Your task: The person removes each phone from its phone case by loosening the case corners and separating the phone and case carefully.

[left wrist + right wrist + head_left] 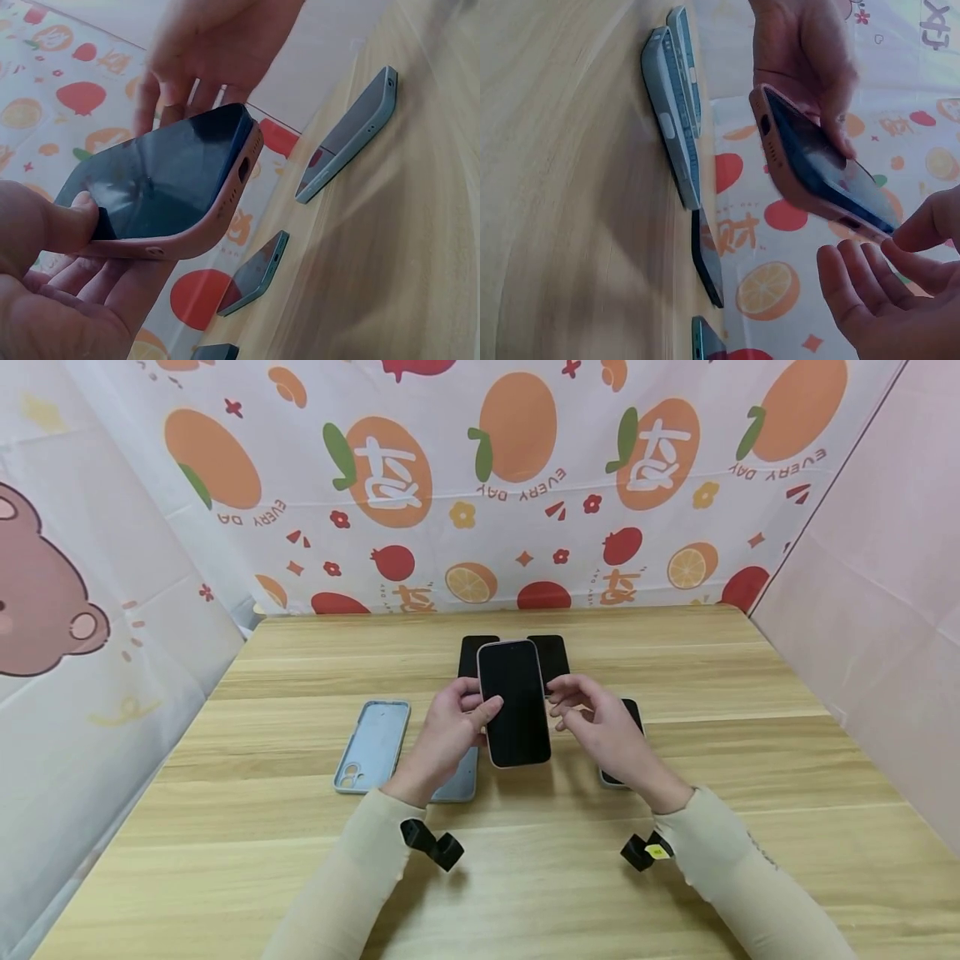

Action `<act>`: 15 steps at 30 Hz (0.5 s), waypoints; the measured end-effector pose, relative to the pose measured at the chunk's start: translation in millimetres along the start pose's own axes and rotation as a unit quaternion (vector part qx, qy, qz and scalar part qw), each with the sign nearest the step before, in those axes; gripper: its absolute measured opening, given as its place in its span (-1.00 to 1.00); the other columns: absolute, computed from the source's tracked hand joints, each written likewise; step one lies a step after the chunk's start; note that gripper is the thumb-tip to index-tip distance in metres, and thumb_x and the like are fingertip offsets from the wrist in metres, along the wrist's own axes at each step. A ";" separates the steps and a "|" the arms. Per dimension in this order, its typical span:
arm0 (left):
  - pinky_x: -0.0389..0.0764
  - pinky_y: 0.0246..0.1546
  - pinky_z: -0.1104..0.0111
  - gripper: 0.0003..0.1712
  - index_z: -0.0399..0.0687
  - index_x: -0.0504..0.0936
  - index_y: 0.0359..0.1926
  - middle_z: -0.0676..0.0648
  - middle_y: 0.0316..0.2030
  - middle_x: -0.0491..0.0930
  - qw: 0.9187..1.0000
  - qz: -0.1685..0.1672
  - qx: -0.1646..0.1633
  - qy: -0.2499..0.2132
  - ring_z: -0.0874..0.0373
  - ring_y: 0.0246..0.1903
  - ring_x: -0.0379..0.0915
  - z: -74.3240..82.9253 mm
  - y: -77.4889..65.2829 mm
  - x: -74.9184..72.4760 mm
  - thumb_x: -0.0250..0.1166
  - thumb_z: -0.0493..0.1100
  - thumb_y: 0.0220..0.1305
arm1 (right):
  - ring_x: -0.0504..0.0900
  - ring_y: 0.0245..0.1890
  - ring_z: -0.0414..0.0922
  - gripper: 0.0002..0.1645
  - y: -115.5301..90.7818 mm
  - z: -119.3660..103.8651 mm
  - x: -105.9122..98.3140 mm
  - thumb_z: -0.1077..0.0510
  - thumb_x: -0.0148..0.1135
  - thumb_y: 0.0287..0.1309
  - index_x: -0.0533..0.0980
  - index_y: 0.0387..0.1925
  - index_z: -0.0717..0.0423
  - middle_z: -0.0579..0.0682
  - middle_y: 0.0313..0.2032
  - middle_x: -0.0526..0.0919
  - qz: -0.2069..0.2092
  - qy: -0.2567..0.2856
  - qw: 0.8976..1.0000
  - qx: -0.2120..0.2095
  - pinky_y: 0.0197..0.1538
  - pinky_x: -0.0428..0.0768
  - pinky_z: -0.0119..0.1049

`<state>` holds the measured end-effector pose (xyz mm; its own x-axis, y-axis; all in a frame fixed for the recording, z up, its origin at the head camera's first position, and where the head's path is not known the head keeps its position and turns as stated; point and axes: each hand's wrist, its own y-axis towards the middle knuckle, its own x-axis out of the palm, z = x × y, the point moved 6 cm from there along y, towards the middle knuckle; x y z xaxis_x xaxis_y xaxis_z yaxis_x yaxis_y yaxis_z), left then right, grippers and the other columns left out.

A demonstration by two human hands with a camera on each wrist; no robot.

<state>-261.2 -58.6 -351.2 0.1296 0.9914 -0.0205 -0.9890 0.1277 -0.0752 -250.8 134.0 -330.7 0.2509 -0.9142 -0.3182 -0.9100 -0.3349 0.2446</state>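
Observation:
My left hand (446, 731) holds up a dark-screened phone (514, 706), the thumb over its left edge and the fingers beneath. Around the phone sits a pink case (206, 238); in both wrist views a strip of the phone's blue side (806, 169) stands above the case rim near the charging-port end. The right hand (611, 731) is at the phone's right side with loosely bent fingers. In the right wrist view, its thumb and index fingertips (901, 241) are right at the far corner of the case.
A light blue phone case (375, 743) lies on the wooden table at left, a second blue case (459, 781) partly under the left hand. Two dark phones, one left (471, 652) and one right (553, 653), lie behind the held phone. Another phone (633, 714) lies partly behind the right hand.

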 end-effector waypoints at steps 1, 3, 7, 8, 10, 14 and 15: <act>0.71 -0.36 0.26 -0.64 -0.23 0.41 0.15 -0.26 -0.04 0.69 1.000 0.001 0.002 0.004 0.18 -0.32 0.64 -0.1 0.0 0.3 0.23 -0.24 0.39 | 0.57 -0.12 0.11 -0.60 0.2 -0.5 0.5 0.42 -0.06 0.29 0.42 0.14 0.28 0.23 -0.04 0.54 0.005 -0.003 1.000 -0.002 -0.11 0.71 -0.20; 0.70 -0.38 0.26 -0.65 -0.23 0.42 0.11 -0.26 -0.06 0.69 1.000 0.007 0.005 0.010 0.18 -0.32 0.64 -0.7 0.1 0.3 0.25 -0.24 0.38 | 0.56 -0.11 0.14 -0.58 0.3 -1.0 2.3 0.44 -0.06 0.27 0.43 0.14 0.27 0.21 -0.05 0.54 0.010 -0.006 1.000 -0.005 -0.12 0.70 -0.24; 0.72 -0.35 0.19 -0.68 -0.20 0.45 0.03 -0.24 -0.11 0.70 1.000 0.019 0.007 0.017 0.16 -0.30 0.65 -3.0 0.2 1.2 0.30 -0.23 0.33 | 0.56 -0.10 0.05 -0.58 -0.8 -1.9 6.8 0.44 -0.01 0.25 0.44 0.13 0.26 0.16 -0.05 0.54 0.026 -0.050 0.998 -0.017 -0.11 0.65 -0.35; 0.73 -0.33 0.17 -0.69 -0.20 0.45 0.01 -0.24 -0.12 0.70 1.000 0.022 0.007 0.019 0.15 -0.29 0.66 -3.7 0.1 1.3 0.31 -0.23 0.33 | 0.55 -0.09 0.03 -0.59 -1.0 -2.4 7.7 0.43 0.01 0.25 0.44 0.13 0.26 0.15 -0.05 0.54 0.032 -0.065 0.997 -0.023 -0.09 0.64 -0.34; 0.73 -0.30 0.15 -0.69 -0.18 0.45 -0.01 -0.23 -0.13 0.69 0.999 0.028 0.006 0.022 0.14 -0.29 0.65 -4.8 -0.2 1.7 0.33 -0.22 0.31 | 0.55 -0.08 -0.02 -0.60 -0.8 -2.5 9.5 0.42 0.03 0.24 0.45 0.11 0.26 0.14 -0.04 0.53 0.040 -0.090 0.995 -0.029 -0.05 0.63 -0.31; 0.72 -0.35 0.23 -0.68 -0.16 0.45 -0.02 -0.21 -0.15 0.69 0.998 0.040 0.013 0.040 0.14 -0.30 0.64 -5.5 -0.8 2.2 0.35 -0.20 0.30 | 0.53 -0.08 -0.04 -0.65 0.8 -1.8 11.4 0.38 0.08 0.24 0.43 0.07 0.27 0.15 -0.07 0.51 0.045 -0.092 0.995 -0.015 -0.04 0.62 -0.25; 0.71 -0.37 0.25 -0.68 -0.15 0.45 -0.03 -0.20 -0.16 0.70 0.998 0.043 0.014 0.045 0.14 -0.31 0.63 -5.7 -0.9 2.3 0.35 -0.19 0.29 | 0.52 -0.09 -0.05 -0.67 1.3 -1.0 11.5 0.36 0.09 0.24 0.43 0.05 0.26 0.15 -0.08 0.50 0.044 -0.087 0.995 -0.005 -0.05 0.62 -0.27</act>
<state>-259.6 -56.6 -356.9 0.0495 0.9920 -0.1159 -0.9982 0.0450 -0.0409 -248.7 122.8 -333.1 0.1081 -0.8875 -0.4479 -0.9227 -0.2573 0.2872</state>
